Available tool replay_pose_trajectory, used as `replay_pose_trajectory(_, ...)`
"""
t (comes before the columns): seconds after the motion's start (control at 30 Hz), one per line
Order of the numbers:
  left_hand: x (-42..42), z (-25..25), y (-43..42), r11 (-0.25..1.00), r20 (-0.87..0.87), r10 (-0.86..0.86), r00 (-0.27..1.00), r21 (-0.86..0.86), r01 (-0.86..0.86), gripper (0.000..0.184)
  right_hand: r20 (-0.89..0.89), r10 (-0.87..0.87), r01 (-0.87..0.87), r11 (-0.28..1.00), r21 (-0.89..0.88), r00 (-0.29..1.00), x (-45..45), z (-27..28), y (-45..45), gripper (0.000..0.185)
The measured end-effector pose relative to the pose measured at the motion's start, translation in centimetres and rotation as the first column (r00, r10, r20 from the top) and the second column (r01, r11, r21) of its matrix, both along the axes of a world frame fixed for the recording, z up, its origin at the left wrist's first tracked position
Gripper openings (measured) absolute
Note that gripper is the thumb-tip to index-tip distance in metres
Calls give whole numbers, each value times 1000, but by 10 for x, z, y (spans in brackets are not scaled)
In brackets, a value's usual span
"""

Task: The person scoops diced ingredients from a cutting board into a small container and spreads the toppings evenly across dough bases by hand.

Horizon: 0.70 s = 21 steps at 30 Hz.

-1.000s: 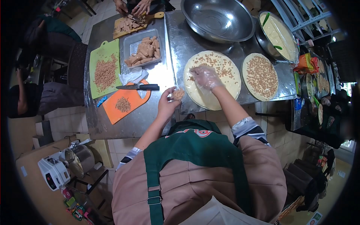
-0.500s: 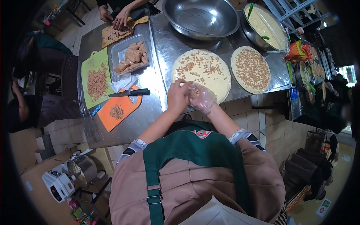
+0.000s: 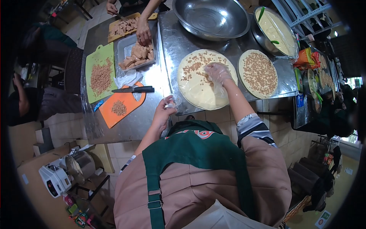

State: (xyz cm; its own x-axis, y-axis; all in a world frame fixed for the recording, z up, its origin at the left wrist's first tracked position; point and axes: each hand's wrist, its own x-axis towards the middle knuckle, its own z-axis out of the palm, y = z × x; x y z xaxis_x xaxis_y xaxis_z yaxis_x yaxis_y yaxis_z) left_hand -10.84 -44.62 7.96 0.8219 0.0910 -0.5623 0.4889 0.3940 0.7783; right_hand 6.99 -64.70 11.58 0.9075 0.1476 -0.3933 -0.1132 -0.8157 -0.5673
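My left hand [image 3: 164, 110] is closed round a small clear cup [image 3: 172, 102] with a few brown bits in it, near the table's front edge. In a clear plastic glove, my right hand [image 3: 219, 72] is low over a round pale dough sheet [image 3: 200, 95]; its fingers look bunched, and what they hold is hidden. Brown bits lie on the upper part of this sheet. To its right, a second round sheet [image 3: 258, 74] is covered with the same bits.
A knife [image 3: 133, 89] lies on an orange board [image 3: 133, 103] beside a green board [image 3: 101, 53]. Behind are a plastic tub [image 3: 122, 47], a steel bowl [image 3: 211, 19] and a bowl of pale batter [image 3: 276, 32]. A co-worker's hands [image 3: 144, 32] are at the tub and a wooden board [image 3: 114, 36].
My hands have parted: the left moved left with the cup, the right moved back over the near dough sheet. A co-worker's hand moved from the wooden board to the tub.
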Motion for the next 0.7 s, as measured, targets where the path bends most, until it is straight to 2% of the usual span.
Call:
replay_pose_trajectory(0.03, -3, -2, 0, 1000, 12, 0, 1000, 7, -1, 59, -3, 7, -7, 1000, 0, 1000, 2, -7, 3, 24)
replay_pose_trajectory(0.1, -5, -2, 1, 1000, 26, 8, 1000, 17, -9, 58, -200, 32, 13, 975, 221, 979, 4, -11, 13, 24)
replay_pose_trajectory(0.13, -6, -1, 0, 1000, 32, 0, 999, 22, 0, 58, -201, 38, 8, 975, 222, 979, 3, -9, 17, 24)
replay_pose_trajectory(0.2, -6, 1, 0, 1000, 40, -7, 999, 26, 6, 58, -154, 241, -242, 970, 16, 958, 1, 0, 22, 22)
replay_pose_trajectory(0.23, -6, 2, 1, 1000, 42, 0, 999, 22, -1, 58, -155, 243, -244, 970, 15, 958, -1, -4, 21, 22)
replay_pose_trajectory(0.3, -7, 3, 2, 1000, 43, 9, 999, 17, -10, 58, -207, 103, -76, 988, 134, 973, -5, -15, 14, 22)
replay_pose_trajectory(0.33, -7, 3, 3, 1000, 49, 8, 999, 23, -9, 58, -208, 105, -78, 988, 134, 972, -9, -18, 9, 22)
replay_pose_trajectory(0.37, -7, 3, 4, 1000, 54, 6, 999, 28, -8, 58, -364, 2, 161, 894, 417, 931, -14, -21, 3, 22)
replay_pose_trajectory(0.4, -7, 4, 5, 1000, 53, 7, 999, 27, -9, 58, -531, -39, 413, 678, 608, 846, -20, -20, 0, 22)
replay_pose_trajectory(0.53, -6, 5, 6, 999, 48, 25, 999, 31, -26, 58, -621, -23, 507, 600, 619, 784, -33, -25, -4, 21)
replay_pose_trajectory(0.63, -4, 7, 5, 999, 59, 14, 998, 29, -16, 58, -613, 42, 468, 606, 644, 789, -23, -72, 0, 20)
replay_pose_trajectory(0.67, -3, 8, 5, 1000, 65, 7, 998, 26, -9, 58, -201, 311, -171, 843, 510, 929, -13, -91, 4, 21)
replay_pose_trajectory(0.7, -2, 7, 5, 1000, 64, 3, 998, 26, -5, 58, 102, 672, -678, 733, 48, 734, -8, -100, 8, 23)
